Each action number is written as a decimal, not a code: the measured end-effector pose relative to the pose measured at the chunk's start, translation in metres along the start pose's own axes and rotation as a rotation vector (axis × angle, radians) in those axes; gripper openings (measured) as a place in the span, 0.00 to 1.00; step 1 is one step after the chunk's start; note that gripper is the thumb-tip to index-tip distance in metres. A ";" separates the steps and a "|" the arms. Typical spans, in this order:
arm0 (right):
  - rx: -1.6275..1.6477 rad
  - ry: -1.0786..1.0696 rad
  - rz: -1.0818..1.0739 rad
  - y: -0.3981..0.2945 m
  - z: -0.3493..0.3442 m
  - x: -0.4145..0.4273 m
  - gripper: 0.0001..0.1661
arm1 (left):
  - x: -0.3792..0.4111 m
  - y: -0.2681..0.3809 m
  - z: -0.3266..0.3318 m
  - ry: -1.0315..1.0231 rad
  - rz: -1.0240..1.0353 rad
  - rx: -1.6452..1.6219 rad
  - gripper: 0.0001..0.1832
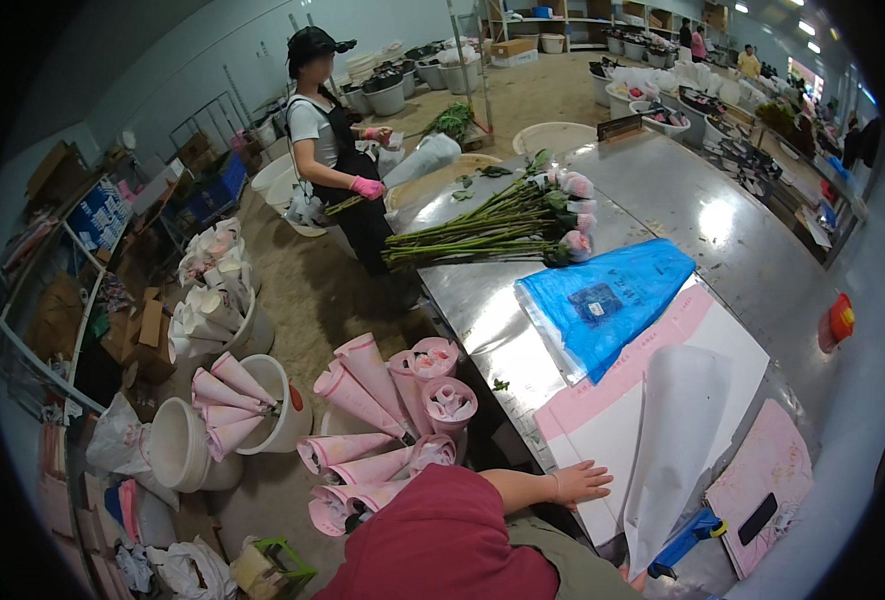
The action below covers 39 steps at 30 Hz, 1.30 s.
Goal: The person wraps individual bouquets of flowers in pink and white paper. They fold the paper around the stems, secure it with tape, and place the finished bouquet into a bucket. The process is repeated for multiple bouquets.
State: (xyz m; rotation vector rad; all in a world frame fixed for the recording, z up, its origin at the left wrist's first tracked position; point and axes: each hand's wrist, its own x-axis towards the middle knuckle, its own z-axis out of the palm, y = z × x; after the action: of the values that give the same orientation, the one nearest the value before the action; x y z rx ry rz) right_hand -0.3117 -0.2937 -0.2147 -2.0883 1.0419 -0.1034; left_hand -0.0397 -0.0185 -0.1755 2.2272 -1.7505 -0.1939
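My left hand [582, 482] lies flat with its fingers spread on the left edge of a stack of white and pink wrapping paper [585, 442]. At the bottom of the view my right hand [634, 579], mostly hidden, holds the narrow end of a rolled white wrapper [679, 420]. The wrapper slants across the stack, its wide end farther from me. A blue plastic sheet [615, 296] bearing writing overlaps the stack's far end. Beyond it, long-stemmed flowers [480, 229] with netted pink heads lie on the metal table [742, 225].
A blue tape dispenser [686, 540] and a dark phone [757, 519] on pink sheets [765, 472] are at the right. Pink-wrapped bouquets [367, 382] stand left of the table, near white buckets [281, 405]. A co-worker [337, 150] in pink gloves stands across the table's left side.
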 end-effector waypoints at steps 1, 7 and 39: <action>-0.001 0.001 -0.004 -0.003 -0.002 0.000 0.47 | -0.001 0.001 0.000 -0.014 -0.002 -0.008 0.55; 0.014 0.012 0.001 -0.015 -0.005 -0.003 0.44 | 0.001 0.007 -0.003 -0.036 -0.020 -0.014 0.51; 0.320 0.187 -0.179 0.055 -0.006 -0.052 0.32 | 0.128 0.078 0.047 0.204 0.205 -0.525 0.25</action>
State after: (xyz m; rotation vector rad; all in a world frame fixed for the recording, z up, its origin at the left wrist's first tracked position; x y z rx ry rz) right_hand -0.3837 -0.2807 -0.2347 -1.8980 0.8773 -0.5297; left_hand -0.0941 -0.1661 -0.1853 1.6273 -1.5799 -0.3247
